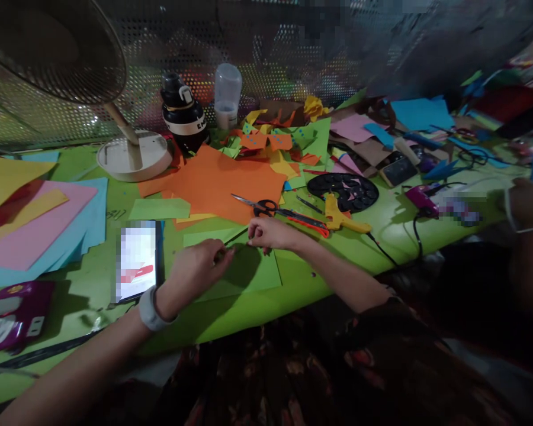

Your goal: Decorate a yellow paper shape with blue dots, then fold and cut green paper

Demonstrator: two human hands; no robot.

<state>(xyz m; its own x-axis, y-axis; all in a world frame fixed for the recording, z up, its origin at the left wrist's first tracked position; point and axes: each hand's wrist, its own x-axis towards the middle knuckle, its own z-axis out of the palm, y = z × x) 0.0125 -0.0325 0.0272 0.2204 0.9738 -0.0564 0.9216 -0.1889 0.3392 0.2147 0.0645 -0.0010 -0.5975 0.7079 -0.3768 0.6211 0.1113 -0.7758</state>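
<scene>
My left hand point(195, 269) and my right hand point(270, 232) rest on a green paper sheet point(244, 272) on the green table point(382, 231). Both pinch the ends of a thin dark strip or stick point(236, 240) that runs between them; what it is I cannot make out. The left wrist wears a pale band. Just beyond the right hand lie scissors point(266, 206) with black handles, a red and black cutter point(306, 219), and a yellow glue gun point(340, 218).
A phone point(137, 260) with a lit screen lies left of my hands. Orange paper point(222, 183), pink, blue and yellow sheets point(35, 225), a fan base point(133, 155), a dark bottle point(184, 115), a clear cup point(227, 94), a black disc point(344, 190) and paper scraps crowd the table. Another person's arm point(530, 236) is at right.
</scene>
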